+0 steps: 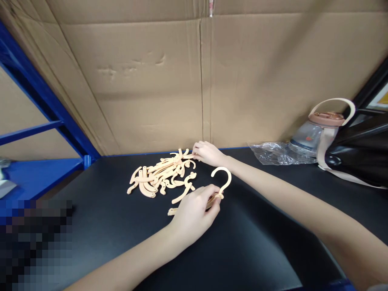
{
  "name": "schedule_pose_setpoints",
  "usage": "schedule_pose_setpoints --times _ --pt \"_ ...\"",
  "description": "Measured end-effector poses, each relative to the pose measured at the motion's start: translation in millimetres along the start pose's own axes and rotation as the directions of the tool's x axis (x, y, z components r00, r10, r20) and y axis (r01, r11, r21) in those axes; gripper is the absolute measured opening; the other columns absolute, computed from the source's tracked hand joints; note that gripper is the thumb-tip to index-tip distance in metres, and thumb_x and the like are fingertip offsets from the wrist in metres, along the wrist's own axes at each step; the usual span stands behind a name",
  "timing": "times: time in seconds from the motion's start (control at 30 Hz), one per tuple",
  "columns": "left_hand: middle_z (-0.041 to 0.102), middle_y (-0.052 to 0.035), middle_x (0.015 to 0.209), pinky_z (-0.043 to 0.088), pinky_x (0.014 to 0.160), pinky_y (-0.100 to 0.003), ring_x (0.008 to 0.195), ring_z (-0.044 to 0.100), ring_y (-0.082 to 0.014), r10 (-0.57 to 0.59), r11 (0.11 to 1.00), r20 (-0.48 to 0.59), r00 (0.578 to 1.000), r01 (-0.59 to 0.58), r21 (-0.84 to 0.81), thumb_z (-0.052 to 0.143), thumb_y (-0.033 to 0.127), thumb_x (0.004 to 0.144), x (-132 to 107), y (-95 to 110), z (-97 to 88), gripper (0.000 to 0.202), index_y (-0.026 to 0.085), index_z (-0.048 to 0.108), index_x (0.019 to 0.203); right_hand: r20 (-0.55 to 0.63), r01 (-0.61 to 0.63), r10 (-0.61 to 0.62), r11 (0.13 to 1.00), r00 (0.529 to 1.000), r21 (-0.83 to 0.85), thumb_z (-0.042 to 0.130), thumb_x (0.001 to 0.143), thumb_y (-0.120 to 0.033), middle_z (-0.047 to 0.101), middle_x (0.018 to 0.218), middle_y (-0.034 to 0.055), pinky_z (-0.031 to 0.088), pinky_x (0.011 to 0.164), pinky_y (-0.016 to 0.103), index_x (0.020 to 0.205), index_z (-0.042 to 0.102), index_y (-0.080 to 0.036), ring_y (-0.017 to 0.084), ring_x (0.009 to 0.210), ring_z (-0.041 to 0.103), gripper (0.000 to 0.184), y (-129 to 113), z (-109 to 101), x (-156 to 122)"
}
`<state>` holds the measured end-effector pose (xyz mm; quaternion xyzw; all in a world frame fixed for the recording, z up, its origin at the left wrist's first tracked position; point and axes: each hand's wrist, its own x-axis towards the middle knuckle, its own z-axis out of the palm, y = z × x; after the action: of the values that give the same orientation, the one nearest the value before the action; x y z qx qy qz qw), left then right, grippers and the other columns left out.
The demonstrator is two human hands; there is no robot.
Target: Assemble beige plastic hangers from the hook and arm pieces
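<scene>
My left hand [195, 206] is closed around a cream plastic hanger piece whose round hook [223, 178] sticks up beyond my fingers. An arm of that hanger shows past the left side of the hand. Farther back, my right hand [209, 153] reaches to the right edge of a pile of hanger parts [163, 171], its fingers closed at the end of one cream piece [188, 156]. The pile holds several curved arms and hooks lying tangled. One loose curved piece [182, 194] lies between the pile and my left hand.
A cardboard wall [145, 81] stands behind the black tabletop [106, 226]. At the right are a crumpled clear plastic bag [269, 153], a water bottle with a strap [312, 131] and a black bag [363, 149]. A blue metal frame [72, 133] rises at the left.
</scene>
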<state>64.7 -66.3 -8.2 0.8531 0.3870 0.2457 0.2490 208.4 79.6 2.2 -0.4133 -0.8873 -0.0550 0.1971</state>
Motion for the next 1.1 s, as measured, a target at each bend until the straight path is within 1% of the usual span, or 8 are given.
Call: schedule_pose_setpoints --times 0.13,0.27,0.5,0.6,0.7,0.87,1.0,1.1 --pt "0.062 0.0034 0.074 0.035 0.055 -0.023 0.06 0.053 -0.0111 -0.045 0.985 0.006 0.999 0.046 -0.167 0.043 0.028 0.089 4.9 -4.9 0.2 0.013 0.022 0.054 0.088 -0.07 -0.019 0.021 0.999 0.997 0.033 0.049 0.091 -0.023 0.065 0.091 0.0092 0.038 0.082 0.033 0.092 0.062 -0.012 0.02 0.087 0.056 0.017 -1.8 -15.8 -11.0" --pt "0.064 0.0019 0.076 0.037 0.057 -0.022 0.067 0.057 -0.0123 -0.064 0.962 0.026 0.998 0.068 -0.266 0.048 0.028 0.086 8.8 -9.5 2.1 0.008 0.021 0.05 0.084 -0.105 -0.044 0.054 0.994 0.993 0.096 0.047 0.092 -0.024 0.065 0.087 0.0062 0.039 0.081 0.031 0.087 0.061 -0.016 0.018 0.083 0.057 0.017 3.5 -34.6 -32.3" --pt "0.065 -0.0005 0.074 0.041 0.065 -0.023 0.07 0.057 -0.0127 -0.131 0.854 0.117 0.985 0.172 -0.491 0.045 0.041 0.089 12.1 -3.0 -6.9 0.024 0.019 0.052 0.08 -0.155 -0.17 0.215 0.95 0.964 0.262 0.033 0.097 -0.029 0.061 0.075 0.0009 0.042 0.065 0.024 0.09 0.054 -0.018 0.013 0.068 0.058 0.025 4.4 -50.6 -77.8" --pt "0.065 -0.0004 0.07 0.042 0.066 -0.024 0.064 0.057 -0.0123 -0.171 0.797 0.164 0.972 0.234 -0.557 0.05 0.041 0.086 14.3 -0.9 -14.2 0.025 0.018 0.052 0.076 -0.156 -0.243 0.302 0.919 0.94 0.312 0.034 0.096 -0.029 0.059 0.069 -0.0007 0.042 0.062 0.024 0.087 0.053 -0.018 0.012 0.061 0.057 0.024 2.6 -50.0 -87.2" --pt "0.066 -0.0013 0.07 0.044 0.065 -0.024 0.06 0.058 -0.0114 -0.263 0.7 0.249 0.932 0.362 -0.616 0.053 0.04 0.083 16.5 -2.4 -20.3 0.026 0.017 0.053 0.073 -0.163 -0.303 0.373 0.891 0.914 0.338 0.034 0.095 -0.028 0.059 0.064 -0.0008 0.042 0.061 0.025 0.084 0.053 -0.018 0.013 0.057 0.057 0.023 4.9 -42.2 -87.1" --pt "0.068 -0.0034 0.074 0.045 0.061 -0.021 0.062 0.059 -0.0108 -0.344 0.542 0.33 0.879 0.473 -0.694 0.062 0.039 0.077 18.7 -9.1 -26.3 0.024 0.016 0.058 0.082 -0.167 -0.328 0.418 0.858 0.893 0.394 0.033 0.095 -0.025 0.064 0.069 0.0006 0.045 0.061 0.026 0.089 0.051 -0.019 0.013 0.059 0.061 0.021 12.6 -21.0 -78.9" --pt "0.069 -0.0045 0.076 0.042 0.054 -0.019 0.058 0.057 -0.0085 -0.38 0.507 0.352 0.855 0.511 -0.695 0.065 0.038 0.076 19.2 -9.4 -29.3 0.029 0.014 0.063 0.092 -0.209 -0.284 0.396 0.862 0.894 0.42 0.038 0.094 -0.024 0.068 0.082 0.0046 0.047 0.074 0.031 0.085 0.051 -0.02 0.017 0.078 0.065 0.016 9.9 -18.3 -77.7" --pt "0.069 -0.0044 0.078 0.045 0.06 -0.021 0.061 0.059 -0.0098 -0.383 0.511 0.339 0.859 0.503 -0.697 0.066 0.038 0.075 20.1 -8.2 -30.5 0.027 0.015 0.061 0.088 -0.237 -0.236 0.374 0.857 0.897 0.458 0.037 0.094 -0.024 0.067 0.086 0.0033 0.048 0.075 0.03 0.09 0.049 -0.02 0.015 0.081 0.064 0.013 -1.0 -29.5 -83.6"
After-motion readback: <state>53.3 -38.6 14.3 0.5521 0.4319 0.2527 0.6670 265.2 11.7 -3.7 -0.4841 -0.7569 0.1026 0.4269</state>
